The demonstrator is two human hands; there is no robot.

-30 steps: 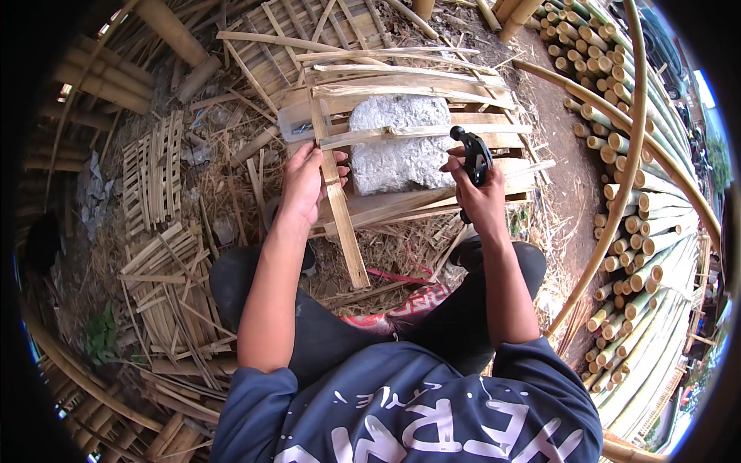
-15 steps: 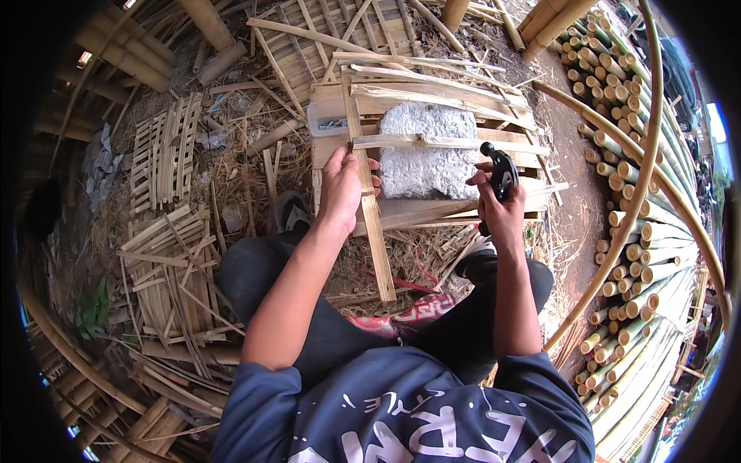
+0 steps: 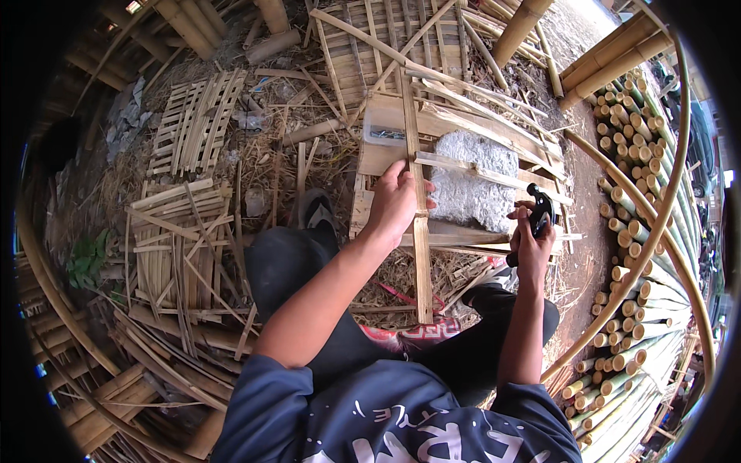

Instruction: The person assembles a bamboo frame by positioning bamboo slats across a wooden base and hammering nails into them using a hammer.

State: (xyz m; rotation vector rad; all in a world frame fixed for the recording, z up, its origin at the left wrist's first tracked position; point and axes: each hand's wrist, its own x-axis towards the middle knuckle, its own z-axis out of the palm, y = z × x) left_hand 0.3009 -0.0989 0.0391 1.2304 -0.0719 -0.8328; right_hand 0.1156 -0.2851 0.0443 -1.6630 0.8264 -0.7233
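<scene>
My left hand (image 3: 397, 202) grips a long upright bamboo slat (image 3: 417, 231) that lies across a frame of bamboo slats (image 3: 463, 131). The frame rests on a grey stone block (image 3: 475, 189) in front of my knees. My right hand (image 3: 532, 239) is closed around the handle of a black hammer (image 3: 542, 212), held just right of the stone, head up. A small clear box of nails (image 3: 384, 127) sits on the frame's far left corner.
Finished slat panels (image 3: 193, 123) and loose bamboo strips (image 3: 174, 247) cover the ground at left. A stack of cut bamboo poles (image 3: 641, 193) lines the right side, with a long curved pole (image 3: 664, 201) over it. A sandal (image 3: 316, 208) lies by my left knee.
The view has shifted, so the frame now sits further right. My left hand has slid along the slat, and the hammer hand has dropped lower to the right of the stone.
</scene>
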